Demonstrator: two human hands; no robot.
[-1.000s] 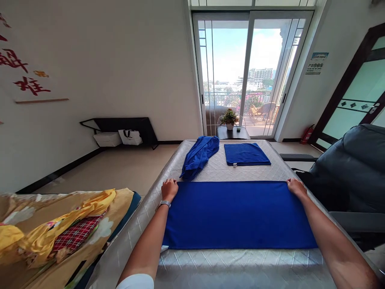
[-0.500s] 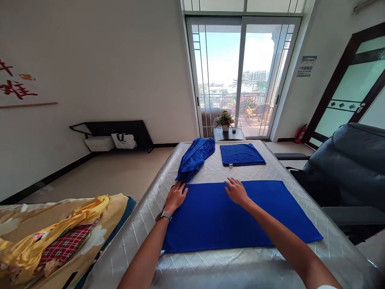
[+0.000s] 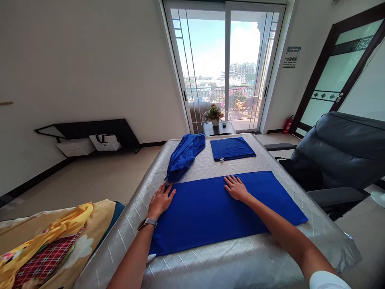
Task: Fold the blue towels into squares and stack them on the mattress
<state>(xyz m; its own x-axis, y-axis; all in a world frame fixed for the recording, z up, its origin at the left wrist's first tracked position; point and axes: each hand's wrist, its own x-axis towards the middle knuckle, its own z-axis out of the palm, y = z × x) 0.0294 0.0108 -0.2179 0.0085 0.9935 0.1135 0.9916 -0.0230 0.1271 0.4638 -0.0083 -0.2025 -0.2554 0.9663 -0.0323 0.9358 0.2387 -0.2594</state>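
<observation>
A blue cloth [image 3: 207, 218] lies spread in a smooth, long rectangle on the silvery quilted table cover [image 3: 192, 269]. At its far left corner rests my left hand [image 3: 161, 200], open, with a watch on the wrist. My right hand [image 3: 236, 187] is flat near the middle of the far edge, fingers spread, holding nothing. Beyond my left hand sits a crumpled blue cloth [image 3: 186, 154], its near end close to my fingertips. To the right of that heap is a blue cloth folded into a neat rectangle [image 3: 233, 148], with a small white tag at its near edge.
On the left, a lower surface with a floral cover [image 3: 102, 224] carries yellow fabric [image 3: 69, 220] and red plaid cloth [image 3: 48, 257]. A dark armchair [image 3: 349, 148] stands at the right. A potted plant [image 3: 214, 114] is on a small table before the glass sliding door [image 3: 207, 52].
My right hand has come down flat onto the cloth and spread its fingers. My left hand stays at the far left corner. The view has turned slightly to the right.
</observation>
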